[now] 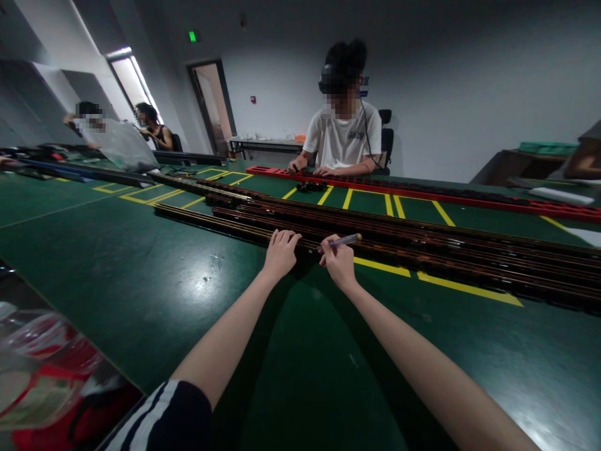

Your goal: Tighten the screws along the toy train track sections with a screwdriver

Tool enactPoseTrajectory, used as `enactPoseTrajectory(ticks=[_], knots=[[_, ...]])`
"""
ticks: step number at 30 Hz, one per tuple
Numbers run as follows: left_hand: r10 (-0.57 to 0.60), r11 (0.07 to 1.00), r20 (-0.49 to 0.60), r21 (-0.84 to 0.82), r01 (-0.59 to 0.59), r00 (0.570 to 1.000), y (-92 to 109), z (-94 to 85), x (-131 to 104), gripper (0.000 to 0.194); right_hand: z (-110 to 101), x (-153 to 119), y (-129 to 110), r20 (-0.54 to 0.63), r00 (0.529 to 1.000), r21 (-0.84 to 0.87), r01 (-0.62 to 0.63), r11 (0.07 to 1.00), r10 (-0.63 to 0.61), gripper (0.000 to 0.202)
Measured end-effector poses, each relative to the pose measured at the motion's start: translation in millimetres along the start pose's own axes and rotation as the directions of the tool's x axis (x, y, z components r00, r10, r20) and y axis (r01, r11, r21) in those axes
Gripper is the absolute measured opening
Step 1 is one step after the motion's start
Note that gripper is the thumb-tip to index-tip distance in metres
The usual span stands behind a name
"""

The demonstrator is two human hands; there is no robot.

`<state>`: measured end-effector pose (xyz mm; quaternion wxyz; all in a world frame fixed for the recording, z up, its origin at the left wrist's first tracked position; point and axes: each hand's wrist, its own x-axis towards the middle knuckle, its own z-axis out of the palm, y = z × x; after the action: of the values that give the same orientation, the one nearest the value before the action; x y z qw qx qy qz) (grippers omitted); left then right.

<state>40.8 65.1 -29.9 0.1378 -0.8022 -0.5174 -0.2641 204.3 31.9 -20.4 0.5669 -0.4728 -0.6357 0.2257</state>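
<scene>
Long dark rails with copper-coloured edges [220, 223] lie side by side across the green table [188, 300]. My left hand [280, 254] rests on the near edge of the closest rail, its fingers spread over the top. Just to the right, my right hand [338, 260] is closed around a clear pen-like tool [347, 239]. The tool's blunt end points right, and its other end is at the rail between my hands. Any tip detail is too small to tell.
Across the table a person in a white shirt [345, 138] works at a long red rail [422, 195]. Yellow tape [382, 267] marks the tabletop. Two more people sit at the far left. Plastic-wrapped bottles [42, 338] stand beyond the table's left edge.
</scene>
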Motion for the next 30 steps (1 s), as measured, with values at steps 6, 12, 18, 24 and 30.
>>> enactPoseTrajectory(ticks=[6, 12, 18, 24, 30], knots=[[-0.013, 1.000, -0.002, 0.003, 0.013, 1.000, -1.0, -0.2, -0.1, 0.046, -0.6, -0.4, -1.9, -0.019, 1.000, -0.021, 0.009, 1.000, -0.010, 0.029], [-0.012, 1.000, 0.000, 0.007, 0.012, 1.000, -1.9, 0.5, -0.2, 0.047, -0.4, -1.1, -1.6, -0.048, 0.999, -0.028, 0.021, 0.999, -0.022, 0.030], [-0.022, 1.000, 0.016, -0.008, 0.022, 1.000, -1.2, -1.0, -0.1, 0.047, 0.2, -1.1, -0.2, -0.068, 0.998, -0.005, 0.008, 1.000, -0.008, 0.030], [-0.032, 0.999, 0.020, -0.019, 0.033, 0.999, -1.2, -1.4, 0.4, 0.047, -0.5, -0.6, 0.0, -0.045, 0.999, 0.014, -0.001, 1.000, 0.002, 0.029], [-0.028, 0.999, 0.022, -0.020, 0.029, 0.999, -1.1, -2.5, 0.5, 0.047, -0.1, -0.5, -0.1, -0.040, 0.999, 0.031, -0.012, 0.999, 0.013, 0.028]])
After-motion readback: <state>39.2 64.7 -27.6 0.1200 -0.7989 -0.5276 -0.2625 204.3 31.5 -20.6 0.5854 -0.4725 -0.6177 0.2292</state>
